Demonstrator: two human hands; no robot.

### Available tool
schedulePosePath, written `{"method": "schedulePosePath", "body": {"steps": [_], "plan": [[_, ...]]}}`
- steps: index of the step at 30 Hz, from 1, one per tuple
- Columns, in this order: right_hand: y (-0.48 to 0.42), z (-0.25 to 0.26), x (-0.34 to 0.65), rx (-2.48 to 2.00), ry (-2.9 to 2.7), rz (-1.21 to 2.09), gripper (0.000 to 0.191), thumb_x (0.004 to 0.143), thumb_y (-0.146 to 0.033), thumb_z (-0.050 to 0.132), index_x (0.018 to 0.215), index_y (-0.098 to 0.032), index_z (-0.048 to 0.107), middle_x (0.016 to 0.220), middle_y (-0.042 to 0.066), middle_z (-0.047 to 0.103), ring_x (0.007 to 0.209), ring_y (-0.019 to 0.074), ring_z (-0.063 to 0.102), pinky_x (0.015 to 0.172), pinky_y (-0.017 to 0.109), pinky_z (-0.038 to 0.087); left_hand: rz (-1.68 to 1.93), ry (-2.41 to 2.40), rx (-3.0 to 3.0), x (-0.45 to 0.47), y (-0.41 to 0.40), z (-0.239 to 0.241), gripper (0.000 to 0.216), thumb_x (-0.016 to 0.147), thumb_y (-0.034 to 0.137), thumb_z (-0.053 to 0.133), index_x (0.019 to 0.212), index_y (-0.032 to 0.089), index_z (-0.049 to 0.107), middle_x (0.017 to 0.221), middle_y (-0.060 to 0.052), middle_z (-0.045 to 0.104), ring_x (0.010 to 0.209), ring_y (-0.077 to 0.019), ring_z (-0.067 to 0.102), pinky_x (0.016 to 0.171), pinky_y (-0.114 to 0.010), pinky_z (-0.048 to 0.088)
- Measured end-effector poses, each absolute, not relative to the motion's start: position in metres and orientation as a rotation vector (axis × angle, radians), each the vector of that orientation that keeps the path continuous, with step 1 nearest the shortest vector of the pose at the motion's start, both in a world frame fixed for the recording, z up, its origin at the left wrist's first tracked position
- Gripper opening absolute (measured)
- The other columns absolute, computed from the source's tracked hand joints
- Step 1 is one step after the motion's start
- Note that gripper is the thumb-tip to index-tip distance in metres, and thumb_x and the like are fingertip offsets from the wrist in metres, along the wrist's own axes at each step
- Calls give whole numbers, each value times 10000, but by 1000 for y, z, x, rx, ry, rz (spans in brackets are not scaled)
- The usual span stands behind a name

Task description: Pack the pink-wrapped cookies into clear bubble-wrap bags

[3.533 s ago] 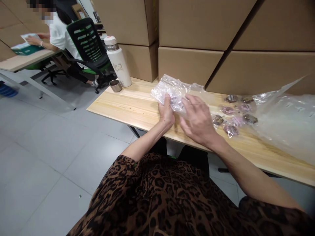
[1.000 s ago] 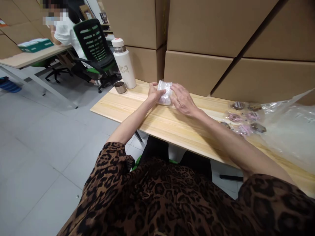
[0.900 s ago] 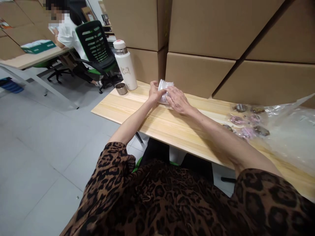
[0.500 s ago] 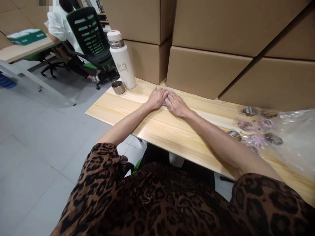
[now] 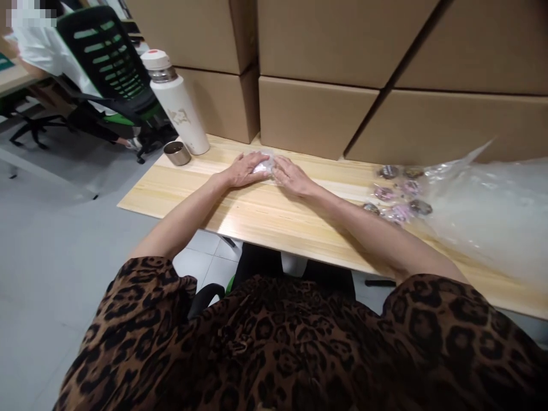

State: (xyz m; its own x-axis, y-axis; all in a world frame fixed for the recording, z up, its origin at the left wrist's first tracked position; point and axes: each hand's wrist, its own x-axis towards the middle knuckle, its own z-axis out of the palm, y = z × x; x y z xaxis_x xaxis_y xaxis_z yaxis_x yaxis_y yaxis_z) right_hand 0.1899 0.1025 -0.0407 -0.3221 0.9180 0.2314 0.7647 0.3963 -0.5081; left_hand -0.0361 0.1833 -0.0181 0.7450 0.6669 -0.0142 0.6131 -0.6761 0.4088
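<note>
A small clear plastic packet (image 5: 264, 164) with something whitish in it lies on the wooden table, between my two hands. My left hand (image 5: 246, 170) is around its left side, fingers along the far edge and thumb along the near one. From the other side, my right hand (image 5: 291, 176) has its fingers held together against the packet's right edge. The fingertips there are partly hidden. Both hands rest low at the tabletop.
A white thermos (image 5: 180, 108) and a steel cup (image 5: 177, 153) stand at the left. Cardboard boxes (image 5: 317, 117) line the back. Several wrapped round items (image 5: 400, 213) and a large plastic bag (image 5: 488, 211) lie at the right. A seated person (image 5: 47, 45) is beyond a chair (image 5: 105, 57).
My hands have drawn apart slightly, so more of the packet shows between them. The view has swung right, shifting the surroundings leftward. A corner of the large bag now sticks up.
</note>
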Motion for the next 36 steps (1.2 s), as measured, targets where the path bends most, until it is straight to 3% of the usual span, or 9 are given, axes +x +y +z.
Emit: {"method": "schedulePosePath", "body": {"steps": [7,11,15,19,22,25,30,33,36], "plan": [[-12,7,307,-1720,-1835,69,693,1054,-552,499,1641,-183,492,1694,180,475,1605,377,395,1354,634,259,-18,1159,2673,-58,219,-11,889,976,727,330,1721,242,362,1818,-127,332,1694,-320,266,1368,-617,105],[-56,13,368,-2170,-1296,-216,981,938,-410,747,1726,-51,287,1770,329,238,1666,456,212,1344,664,150,-151,1246,2738,-55,225,-4,887,1002,765,208,1739,284,315,1833,-104,296,1699,-318,249,1359,-636,125],[-70,4,387,-2389,-988,-15,1254,818,-486,913,1744,-16,209,1762,412,133,1648,539,168,1286,703,172,-200,1351,2794,-47,210,5,919,1012,768,183,1759,239,263,1863,-141,182,1725,-363,169,1348,-667,118],[-73,3,398,-2390,-1040,67,1136,852,-528,889,1685,28,353,1725,430,236,1609,551,259,1264,687,220,-92,1430,2778,-44,193,12,990,994,800,148,1780,197,152,1874,-147,124,1732,-369,122,1350,-661,114],[-83,15,419,-2340,-1017,43,827,1022,-498,716,1634,5,478,1683,397,374,1595,461,373,1272,601,281,36,1431,2723,-47,186,11,1016,984,840,89,1784,215,121,1877,-72,160,1715,-378,152,1355,-659,87],[-105,27,445,-2324,-968,8,615,1110,-390,584,1576,11,574,1607,352,517,1531,366,501,1254,479,343,155,1393,2704,-50,187,1,1011,982,853,77,1780,237,164,1838,7,302,1675,-404,229,1359,-641,81],[-146,21,461,-2352,-1061,253,621,1079,-418,638,1578,-51,597,1609,287,555,1499,331,542,1231,425,400,115,1316,2620,-48,196,-11,1067,976,809,217,1712,45,327,1783,-197,381,1629,-379,392,1343,-491,266],[-155,10,458,-2521,-1311,183,641,1052,-446,631,1564,-64,578,1642,284,514,1536,369,482,1238,457,401,20,1355,2553,-44,194,2,944,1029,703,185,1721,76,323,1798,-189,351,1671,-388,330,1369,-606,170],[-155,1,456,-2722,-1564,129,482,1049,-406,564,1346,-43,681,1489,323,618,1384,418,582,1083,477,477,69,1412,2555,-39,184,18,868,1059,625,218,1744,93,265,1823,-185,290,1703,-403,247,1352,-720,60]]}}
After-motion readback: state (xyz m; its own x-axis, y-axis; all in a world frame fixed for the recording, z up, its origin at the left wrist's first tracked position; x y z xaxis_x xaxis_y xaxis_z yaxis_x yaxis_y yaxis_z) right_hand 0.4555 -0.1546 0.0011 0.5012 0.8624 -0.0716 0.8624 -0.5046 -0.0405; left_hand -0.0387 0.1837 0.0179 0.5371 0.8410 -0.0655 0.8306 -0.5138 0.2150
